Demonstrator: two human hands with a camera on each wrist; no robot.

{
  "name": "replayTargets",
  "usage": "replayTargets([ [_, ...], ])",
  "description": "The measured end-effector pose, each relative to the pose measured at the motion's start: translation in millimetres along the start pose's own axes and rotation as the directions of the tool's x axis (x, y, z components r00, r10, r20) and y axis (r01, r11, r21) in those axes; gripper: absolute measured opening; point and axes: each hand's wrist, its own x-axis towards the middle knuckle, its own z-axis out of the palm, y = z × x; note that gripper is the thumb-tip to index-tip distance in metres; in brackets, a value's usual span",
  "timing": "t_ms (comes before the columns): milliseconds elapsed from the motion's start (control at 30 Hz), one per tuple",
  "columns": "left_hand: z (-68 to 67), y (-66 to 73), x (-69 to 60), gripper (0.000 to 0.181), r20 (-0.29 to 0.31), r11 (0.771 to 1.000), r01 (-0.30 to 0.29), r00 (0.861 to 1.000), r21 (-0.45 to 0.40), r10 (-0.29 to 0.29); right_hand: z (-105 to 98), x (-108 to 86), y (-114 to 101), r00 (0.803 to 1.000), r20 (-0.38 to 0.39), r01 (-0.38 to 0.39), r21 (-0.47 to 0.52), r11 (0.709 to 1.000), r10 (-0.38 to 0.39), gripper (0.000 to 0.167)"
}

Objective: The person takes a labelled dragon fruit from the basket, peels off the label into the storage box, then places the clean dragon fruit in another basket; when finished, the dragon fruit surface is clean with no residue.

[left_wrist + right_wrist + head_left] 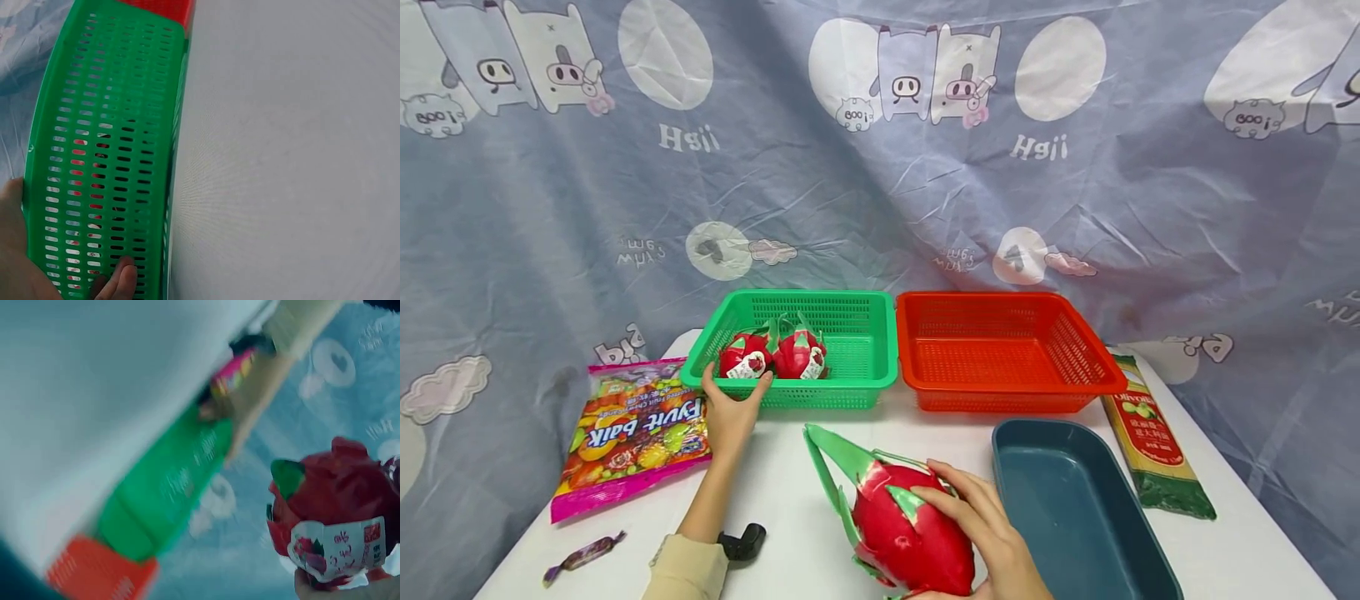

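My right hand (985,533) grips a red dragon fruit (906,517) with green leafy tips, held above the front of the table. Its white label (340,547) shows in the right wrist view. At the front left corner of the green basket (850,396), my left hand (732,412) holds the rim, thumb and fingers spread apart. The left wrist view has its fingers (125,278) against the slotted wall. Two more dragon fruits (802,354) lie side by side in the left part of that basket.
A red basket (1015,400) adjoins the green one on the right. Nearer stands a dark blue tray (1067,500), with a pasta packet (1157,442) beyond it. Far left are a fruit candy bag (632,425) and a small wrapped candy (587,554). A printed curtain (850,208) hangs behind.
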Motion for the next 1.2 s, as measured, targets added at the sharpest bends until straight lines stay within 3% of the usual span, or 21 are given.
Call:
replayTargets([
  [167,-0.5,-0.3,1.6,0.112,0.009,1.0,0.001,1.0,0.0,-0.001,33.8,-2.9,27.1,0.997,-0.003,0.081,0.08,0.993,-0.081,0.076],
  [300,0.6,-1.3,1.2,0.112,0.022,1.0,0.007,1.0,-0.003,-0.007,49.2,-1.4,46.0,0.992,0.005,0.129,0.108,0.986,-0.13,0.078],
  [533,0.1,-2.8,-0.1,0.112,0.02,1.0,0.014,1.0,0.007,-0.014,58.4,-1.4,60.6,0.997,0.074,-0.039,0.147,0.988,0.028,0.077],
  [833,0.0,-1.4,2.5,0.112,0.014,1.0,0.019,1.0,0.005,-0.019,63.3,-1.0,61.0,0.992,0.021,-0.126,0.154,0.98,0.124,0.076],
  [933,-0.2,-0.6,2.2,0.111,0.014,1.0,0.019,1.0,0.007,-0.019,62.9,0.3,60.9,0.976,0.058,-0.218,0.187,0.958,0.21,0.078],
  [1067,-0.5,0.3,1.4,0.111,0.02,1.0,0.02,1.0,0.01,-0.02,61.8,1.6,60.8,0.937,0.105,-0.348,0.182,0.92,0.334,0.081],
  [1200,-1.3,-1.0,0.1,0.111,0.028,1.0,0.02,0.999,0.004,-0.02,61.6,2.6,61.0,0.914,0.116,-0.403,0.166,0.9,0.388,0.082],
])
